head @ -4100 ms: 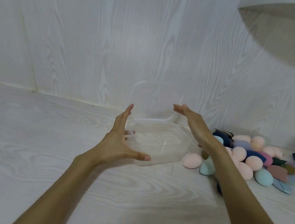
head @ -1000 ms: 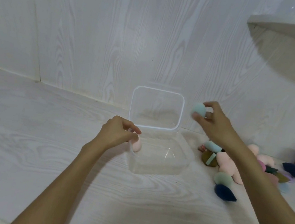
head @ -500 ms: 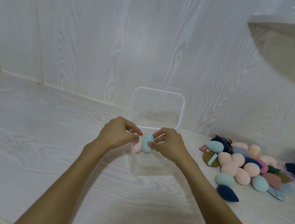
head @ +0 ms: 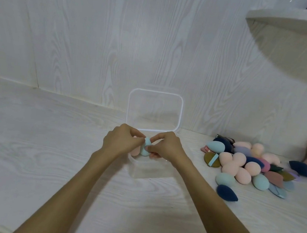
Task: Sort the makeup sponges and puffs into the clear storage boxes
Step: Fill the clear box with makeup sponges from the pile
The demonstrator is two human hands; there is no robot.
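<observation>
Since half a second ago our hands have barely shifted, though the blue sponge [head: 146, 146] now stands more upright at the clear box's [head: 149, 171] left rim, beside a pink sponge [head: 135, 151]. Our left hand [head: 121, 141] and right hand [head: 166, 147] both pinch the blue one with curled fingertips. It looks light, soft and squashy, best taken round its rounded belly. Smooth egg-shaped sponges and flat puffs lie in a pile [head: 249, 165] toward the desk's [head: 30, 140] right edge.
</observation>
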